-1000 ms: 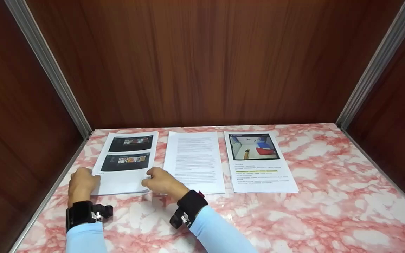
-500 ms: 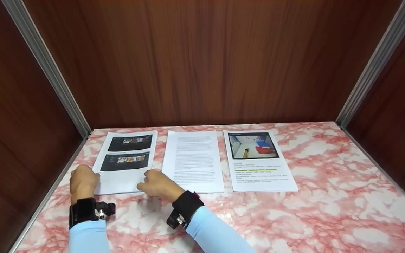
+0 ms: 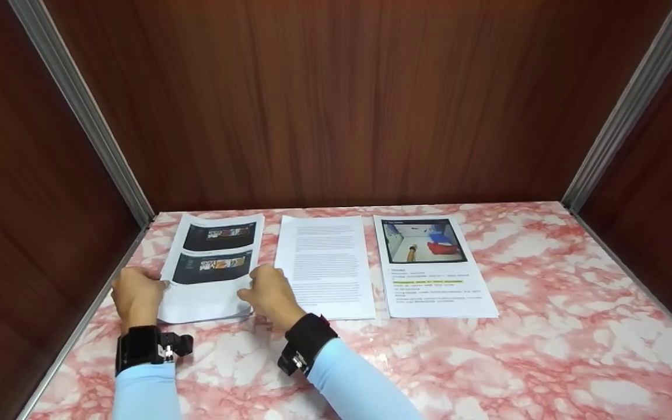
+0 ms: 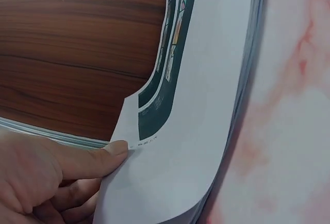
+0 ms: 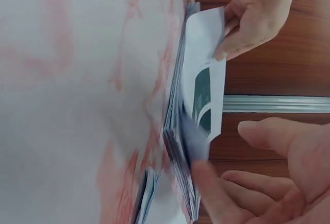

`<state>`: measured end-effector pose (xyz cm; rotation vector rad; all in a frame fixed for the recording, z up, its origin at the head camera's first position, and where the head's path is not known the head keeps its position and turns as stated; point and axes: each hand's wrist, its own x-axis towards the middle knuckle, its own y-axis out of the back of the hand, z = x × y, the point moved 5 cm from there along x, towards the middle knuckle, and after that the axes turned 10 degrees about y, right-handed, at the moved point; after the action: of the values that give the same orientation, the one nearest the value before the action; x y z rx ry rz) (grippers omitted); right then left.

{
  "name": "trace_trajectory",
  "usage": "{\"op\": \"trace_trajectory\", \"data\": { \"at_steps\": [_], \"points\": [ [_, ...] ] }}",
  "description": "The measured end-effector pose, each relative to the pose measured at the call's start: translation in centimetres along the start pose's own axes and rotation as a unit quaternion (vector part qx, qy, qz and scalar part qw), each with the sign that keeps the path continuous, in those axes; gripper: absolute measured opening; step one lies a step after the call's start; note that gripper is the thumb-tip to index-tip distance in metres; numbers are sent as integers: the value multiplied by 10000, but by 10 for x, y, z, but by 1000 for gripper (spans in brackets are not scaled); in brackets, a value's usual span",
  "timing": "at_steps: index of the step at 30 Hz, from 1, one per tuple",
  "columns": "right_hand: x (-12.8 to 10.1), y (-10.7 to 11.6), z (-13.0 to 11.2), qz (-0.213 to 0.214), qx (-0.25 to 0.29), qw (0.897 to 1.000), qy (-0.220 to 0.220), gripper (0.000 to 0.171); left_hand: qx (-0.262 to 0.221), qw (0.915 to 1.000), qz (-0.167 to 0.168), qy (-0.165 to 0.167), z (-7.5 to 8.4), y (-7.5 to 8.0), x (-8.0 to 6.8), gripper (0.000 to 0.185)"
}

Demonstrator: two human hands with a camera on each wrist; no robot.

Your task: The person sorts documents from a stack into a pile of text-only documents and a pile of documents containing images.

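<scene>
In the head view a stack of printed papers [image 3: 205, 302], its top sheet bearing two dark pictures, lies at the table's left. My left hand [image 3: 139, 294] pinches its left edge, thumb [image 4: 95, 161] on top in the left wrist view, and the sheet curves upward there. At the stack's right edge is my right hand [image 3: 275, 294]. In the right wrist view its thumb [image 5: 270, 134] stands apart from the other fingers, and a blurred fingertip touches the fanned sheet edges [image 5: 180, 157]. The fingers beneath the left hand's paper are partly hidden.
A text-covered stack of papers [image 3: 324, 268] lies just right of my right hand. Farther right is another stack of papers [image 3: 435, 291] with a colour picture and a yellow-highlighted line. Wooden panels [image 3: 336, 105] enclose the marbled pink table [image 3: 487, 367] at back and sides.
The left stack's top sheet has bent upward at its sides, with the left edge raised in my left hand. My right hand has shifted slightly right and away from me.
</scene>
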<state>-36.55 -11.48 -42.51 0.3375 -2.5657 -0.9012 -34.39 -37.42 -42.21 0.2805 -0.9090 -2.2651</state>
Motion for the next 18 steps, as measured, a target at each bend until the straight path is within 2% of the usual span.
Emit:
{"op": "trace_trajectory", "data": {
  "at_steps": [3,5,9,11,15,18],
  "points": [
    [4,1,6,13,201,9998,-14,15,93,9999,-40,-16,1,0,-1,19],
    [8,0,8,2,247,9997,-62,16,162,9998,-77,-16,2,1,-1,18],
    [15,0,10,-69,-206,9997,-105,29,262,9994,-198,74,4,1,-1,18],
    [17,0,9,-127,-422,9989,-175,29,298,9991,-269,122,3,1,-1,18],
    [18,-4,8,-260,-396,9984,-312,23,320,9988,-343,161,4,1,0,18],
    [18,-6,7,-361,-613,9971,-268,17,340,9987,-352,167,3,1,0,18]
  ]
}}
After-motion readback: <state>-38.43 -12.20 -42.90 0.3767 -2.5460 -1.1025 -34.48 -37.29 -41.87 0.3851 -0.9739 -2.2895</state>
